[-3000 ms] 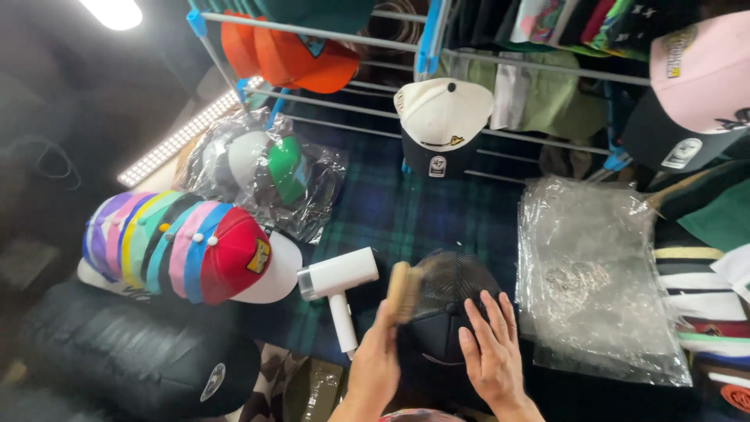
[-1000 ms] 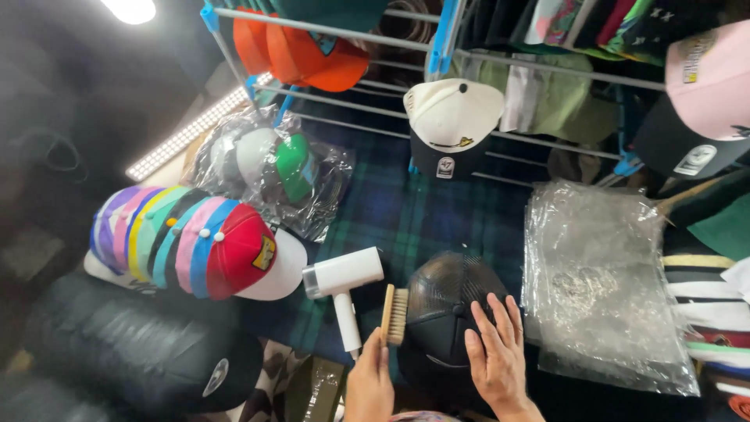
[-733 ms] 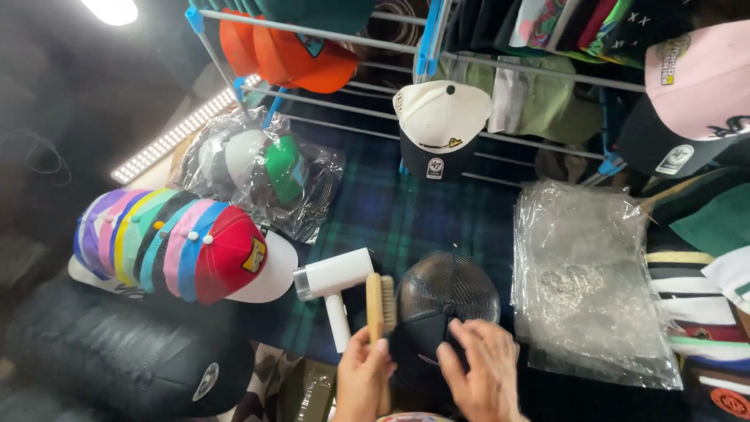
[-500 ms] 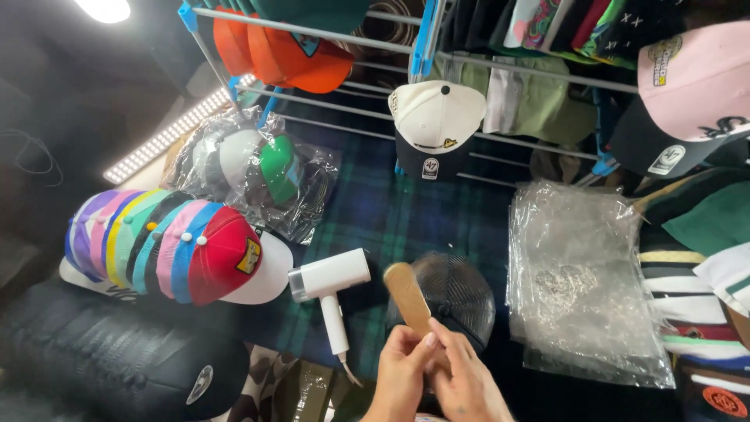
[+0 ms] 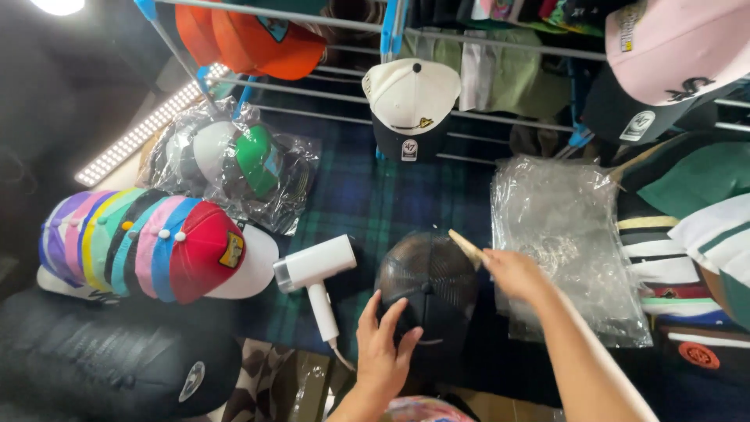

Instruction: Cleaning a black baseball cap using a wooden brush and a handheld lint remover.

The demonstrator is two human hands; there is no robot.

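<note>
A black mesh-backed cap [image 5: 428, 291] is steadied on the plaid-covered worktop [image 5: 375, 205] by the left hand [image 5: 384, 353], whose spread fingers are laid flat against the cap's near side, closed on nothing. Just beyond the crown, a wooden brush [image 5: 466, 248] is pinched in the grip of the right hand [image 5: 516, 275], fingers clamped on its handle so that only the pale end is seen, carried over the cap's right edge. The brushing is judged best done with the cap pinned firmly from below, so that the crown is not dented, and with light strokes run along the mesh rather than across it.

Just left of the cap, a white handheld dryer [image 5: 315, 270] is laid with its handle toward the viewer. To the right, a stack of clear plastic bags [image 5: 564, 242] is spread flat, crinkled and glossy. Further left, a row of nested caps [image 5: 148, 248] in many colours is lined up, a small yellow patch showing on the red front one, above a black padded bag [image 5: 117, 359] marked by a small round white badge. Behind them, a clear bag of white and green caps [image 5: 234, 164] is set against a metal rack [image 5: 328, 74]. On the rack are hung orange caps [image 5: 250, 39], a cream-and-black cap [image 5: 410, 101] with a small white label, and a pink cap [image 5: 672, 47] at far right.
</note>
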